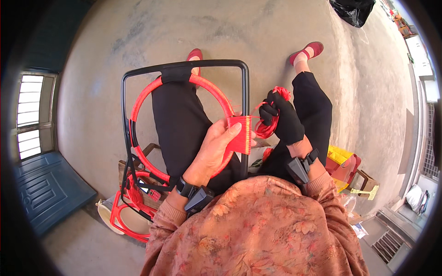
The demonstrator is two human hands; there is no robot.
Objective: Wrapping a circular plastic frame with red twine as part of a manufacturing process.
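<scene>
Across my lap lies a black tubular metal frame (186,63) with a round ring (149,94) inside it, mostly wrapped in red cord. A black wrapped band (176,74) joins ring and frame at the far side. On the right, a flat block of red cord winding (240,134) spans from the ring to the frame's side bar. My bare left hand (214,142) grips this block, thumb on top and fingers behind. Just right of the frame, my right hand (283,117), in a black glove, is closed around a bundle of red cord (267,130). Thin strands run toward the winding.
Left of my lap stand more red-wrapped rings (131,225) and a pale round container (108,214). A red and yellow bag (340,165) is at my right beside a wooden piece (366,181). Farther off lie a black plastic bag (352,11) and a blue panelled door (50,188).
</scene>
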